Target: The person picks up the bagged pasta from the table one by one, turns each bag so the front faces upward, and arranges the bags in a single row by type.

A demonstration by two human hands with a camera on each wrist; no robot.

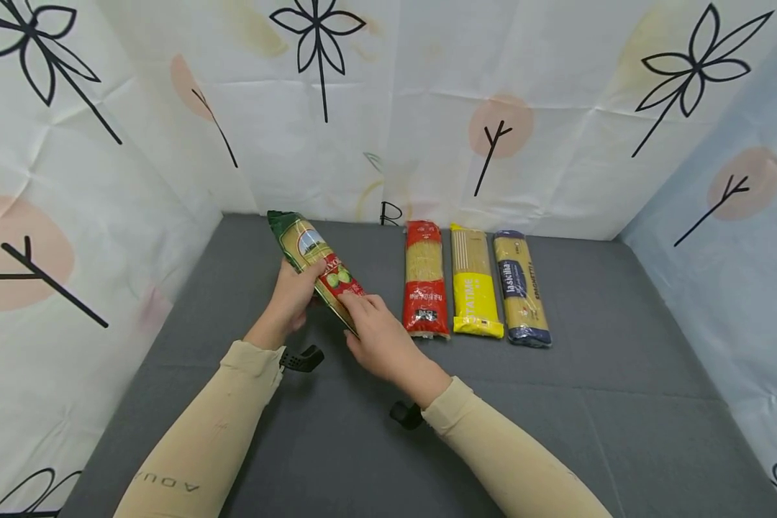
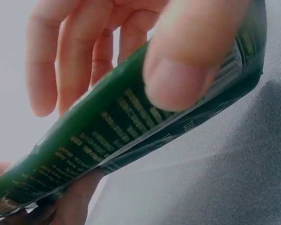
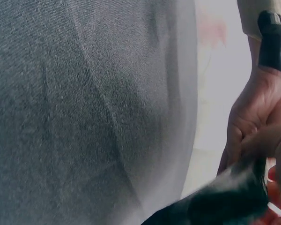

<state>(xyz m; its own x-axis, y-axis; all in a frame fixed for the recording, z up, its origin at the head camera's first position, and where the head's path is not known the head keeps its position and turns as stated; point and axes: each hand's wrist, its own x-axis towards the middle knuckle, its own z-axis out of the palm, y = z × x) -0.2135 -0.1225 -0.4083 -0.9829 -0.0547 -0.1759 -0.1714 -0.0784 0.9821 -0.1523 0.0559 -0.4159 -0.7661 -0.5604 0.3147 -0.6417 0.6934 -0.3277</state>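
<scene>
A green, gold and red pasta pack [image 1: 309, 243] is held slanted above the table by both hands. Around its middle the left hand [image 1: 291, 293] grips it, thumb across the front. The right hand [image 1: 383, 339] holds the lower end, fingers over the top face. In the left wrist view the pack's green side [image 2: 84, 140] with small print faces the camera, and a thumb [image 2: 178, 84] presses on it. The right wrist view shows the blurred dark end of the pack [image 3: 225, 197] and the left hand [image 3: 260, 103] behind it.
On the grey table [image 1: 596, 446], right of the hands, lie a red pasta pack [image 1: 425, 280], a yellow one [image 1: 476, 288] and a blue-and-gold one [image 1: 521, 288] in a row. Patterned white cloth [image 1: 414, 93] walls the back and sides. Black wrist straps [image 1: 303, 358] sit below the hands.
</scene>
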